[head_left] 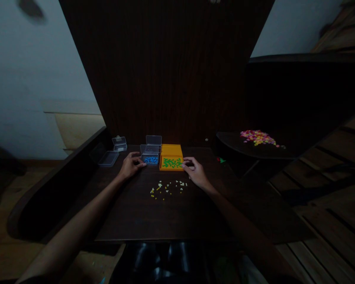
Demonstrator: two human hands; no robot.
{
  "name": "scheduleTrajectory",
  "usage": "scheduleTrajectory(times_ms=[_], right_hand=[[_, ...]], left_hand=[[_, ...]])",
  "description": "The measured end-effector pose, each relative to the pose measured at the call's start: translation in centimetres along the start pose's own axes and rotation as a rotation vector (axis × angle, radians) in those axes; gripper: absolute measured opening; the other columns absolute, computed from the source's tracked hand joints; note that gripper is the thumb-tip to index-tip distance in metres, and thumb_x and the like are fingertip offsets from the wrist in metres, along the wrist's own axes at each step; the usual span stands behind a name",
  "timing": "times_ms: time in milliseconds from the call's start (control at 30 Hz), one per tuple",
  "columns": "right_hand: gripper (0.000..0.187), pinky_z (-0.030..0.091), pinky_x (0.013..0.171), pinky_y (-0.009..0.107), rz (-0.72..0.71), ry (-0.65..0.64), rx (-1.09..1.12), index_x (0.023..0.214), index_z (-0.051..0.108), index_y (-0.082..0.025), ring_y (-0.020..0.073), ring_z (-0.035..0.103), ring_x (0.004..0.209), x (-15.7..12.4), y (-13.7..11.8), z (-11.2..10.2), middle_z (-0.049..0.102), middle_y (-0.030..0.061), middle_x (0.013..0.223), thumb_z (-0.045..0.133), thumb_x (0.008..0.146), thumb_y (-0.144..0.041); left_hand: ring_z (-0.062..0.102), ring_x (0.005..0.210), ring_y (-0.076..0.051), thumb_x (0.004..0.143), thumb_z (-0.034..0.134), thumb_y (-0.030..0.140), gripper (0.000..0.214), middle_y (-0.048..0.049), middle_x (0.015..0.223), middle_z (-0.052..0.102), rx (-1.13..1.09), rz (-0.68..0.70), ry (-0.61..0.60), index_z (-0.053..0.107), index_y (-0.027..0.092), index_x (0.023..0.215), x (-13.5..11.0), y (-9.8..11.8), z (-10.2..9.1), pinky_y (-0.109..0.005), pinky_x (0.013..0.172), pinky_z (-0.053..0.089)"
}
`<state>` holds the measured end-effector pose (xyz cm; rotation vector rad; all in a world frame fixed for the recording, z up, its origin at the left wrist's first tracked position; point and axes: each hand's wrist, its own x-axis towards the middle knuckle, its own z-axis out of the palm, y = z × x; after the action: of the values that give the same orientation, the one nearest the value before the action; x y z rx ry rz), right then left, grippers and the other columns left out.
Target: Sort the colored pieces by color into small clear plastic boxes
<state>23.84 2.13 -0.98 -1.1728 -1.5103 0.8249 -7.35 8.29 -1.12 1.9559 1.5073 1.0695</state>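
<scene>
My left hand (131, 165) rests at the left side of a small clear plastic box (150, 163), its thumb and fingers closed on the edge. Blue pieces (150, 159) lie inside that box, and its clear lid stands raised at the back. Directly to the right, touching or nearly so, is an orange box (171, 169) with its lid folded back, holding green pieces (172, 163). My right hand (195, 171) grips the right edge of the orange box between thumb and fingers. Loose white and yellow pieces (167, 191) are scattered on the dark table in front of both boxes.
Another small clear box (120, 146) with a raised lid and a shallow clear tray (109, 159) sit at the left. A colourful heap of small pieces (258, 137) lies on a side shelf at the right. A few red and green bits (221, 160) are below it.
</scene>
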Motion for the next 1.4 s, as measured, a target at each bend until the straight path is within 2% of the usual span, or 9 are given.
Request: scheduleTrajectory(times_ms=[267, 400, 500, 633, 767, 900, 1000, 1133, 1400], right_hand=[[0.041, 0.033, 0.037, 0.017, -0.010, -0.017, -0.027, 0.108, 0.056, -0.018, 0.0045, 0.046, 0.049, 0.0, 0.1, -0.1, 0.060, 0.0036, 0.096, 0.061, 0.079, -0.047], [0.040, 0.033, 0.037, 0.017, -0.013, -0.012, -0.029, 0.108, 0.056, -0.018, 0.0034, 0.043, 0.046, 0.0, 0.4, -0.2, 0.061, 0.0032, 0.096, 0.060, 0.080, -0.046], [0.039, 0.032, 0.037, 0.017, -0.012, -0.008, -0.028, 0.107, 0.056, -0.018, 0.0034, 0.043, 0.046, 0.0, 0.4, -0.2, 0.061, 0.0034, 0.096, 0.061, 0.080, -0.045], [0.037, 0.032, 0.037, 0.017, -0.022, 0.002, -0.014, 0.105, 0.057, -0.017, 0.0043, 0.044, 0.047, 0.0, 0.2, -0.2, 0.060, 0.0027, 0.091, 0.061, 0.079, -0.044], [0.033, 0.031, 0.038, 0.018, -0.043, 0.028, -0.013, 0.103, 0.059, -0.018, 0.0048, 0.043, 0.047, 0.1, 0.4, -0.2, 0.060, 0.0017, 0.087, 0.060, 0.079, -0.041], [0.023, 0.032, 0.043, 0.020, -0.105, 0.022, -0.079, 0.097, 0.062, -0.017, 0.0059, 0.042, 0.048, 0.2, 0.6, -0.5, 0.059, -0.0001, 0.079, 0.057, 0.080, -0.031], [0.014, 0.034, 0.049, 0.021, -0.219, -0.035, -0.197, 0.087, 0.065, -0.016, 0.0076, 0.042, 0.052, 0.1, 0.3, -0.9, 0.058, -0.0006, 0.072, 0.055, 0.078, -0.021], [0.014, 0.033, 0.051, 0.021, -0.328, -0.162, -0.303, 0.080, 0.067, -0.015, 0.0084, 0.041, 0.053, -0.1, -0.4, -1.4, 0.056, -0.0007, 0.068, 0.054, 0.075, -0.012], [0.017, 0.035, 0.051, 0.019, -0.314, -0.463, -0.352, 0.080, 0.070, -0.014, 0.0079, 0.044, 0.053, -0.7, -1.0, -1.8, 0.056, -0.0019, 0.064, 0.058, 0.069, -0.007]], left_hand=[[0.059, 0.113, -0.029, 0.069, 0.071, 0.043, 0.029, -0.0137, 0.127, 0.055, 0.065, 0.085, 0.007, 0.065, 0.017, 0.081, -0.1, -0.2, 0.5, -0.043, 0.095, 0.051], [0.063, 0.102, -0.026, 0.067, 0.068, 0.035, 0.045, -0.0110, 0.118, 0.059, 0.075, 0.080, 0.012, 0.057, 0.017, 0.106, -0.6, 0.1, -0.1, -0.040, 0.092, 0.053], [0.060, 0.107, -0.030, 0.068, 0.061, 0.029, 0.047, -0.0123, 0.118, 0.061, 0.221, 0.039, 0.073, 0.054, 0.016, 0.113, -0.6, -0.1, -1.5, -0.042, 0.098, 0.048], [0.051, 0.118, -0.036, 0.077, 0.052, 0.031, 0.046, -0.0179, 0.125, 0.057, 0.494, -0.021, 0.160, 0.055, 0.012, 0.119, 0.2, -0.9, -3.8, -0.048, 0.103, 0.042], [0.047, 0.120, -0.040, 0.083, 0.046, 0.031, 0.053, -0.0232, 0.132, 0.053, 0.818, -0.138, 0.075, 0.051, 0.007, 0.130, 1.4, -1.6, -5.4, -0.051, 0.099, 0.042], [0.048, 0.121, -0.041, 0.086, 0.043, 0.031, 0.049, -0.0234, 0.135, 0.052, 0.906, -0.177, 0.013, 0.053, 0.009, 0.130, 2.4, -1.8, -6.0, -0.052, 0.095, 0.042], [0.050, 0.119, -0.042, 0.086, 0.044, 0.028, 0.044, -0.0238, 0.131, 0.055, 0.918, -0.194, -0.014, 0.059, 0.011, 0.123, 2.9, -1.9, -6.2, -0.054, 0.093, 0.042], [0.052, 0.117, -0.041, 0.088, 0.041, 0.026, 0.041, -0.0248, 0.127, 0.057, 0.922, -0.200, -0.024, 0.060, 0.010, 0.120, 3.2, -2.0, -6.2, -0.053, 0.093, 0.041], [0.056, 0.115, -0.034, 0.091, 0.037, 0.025, 0.038, -0.0219, 0.132, 0.053, 0.886, -0.189, -0.036, 0.060, 0.012, 0.118, 3.6, -2.5, -6.2, -0.054, 0.103, 0.034]])
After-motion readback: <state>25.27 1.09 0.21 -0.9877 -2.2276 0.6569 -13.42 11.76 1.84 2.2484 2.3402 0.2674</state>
